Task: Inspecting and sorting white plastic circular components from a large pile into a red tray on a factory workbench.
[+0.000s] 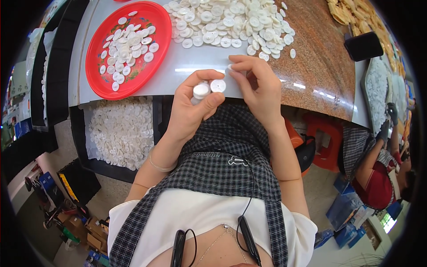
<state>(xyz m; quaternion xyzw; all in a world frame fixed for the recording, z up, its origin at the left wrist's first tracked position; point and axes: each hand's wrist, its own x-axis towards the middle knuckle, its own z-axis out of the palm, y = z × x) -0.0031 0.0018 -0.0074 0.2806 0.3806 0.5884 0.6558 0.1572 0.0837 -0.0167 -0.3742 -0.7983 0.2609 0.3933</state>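
Observation:
My left hand [186, 107] is cupped around several round white plastic discs [201, 90]. One of them, a disc with a small mark at its centre [218, 86], is held up between thumb and forefinger. Just to the right, my right hand [263, 91] pinches a small white piece [230, 67] between thumb and fingertip; it looks like a disc seen edge-on, but its kind is hard to make out. Both hands are over the table's near edge, apart from each other. Beyond them a large pile of similar white discs [213, 22] lies on the table [195, 60].
A red tray [147, 82] with more discs stands at the left. Below the table edge, a dark-framed bin [120, 129] holds many translucent white pieces. At the right are a black phone [364, 46], a red stool [322, 142] and a co-worker [376, 187] wearing dark gloves.

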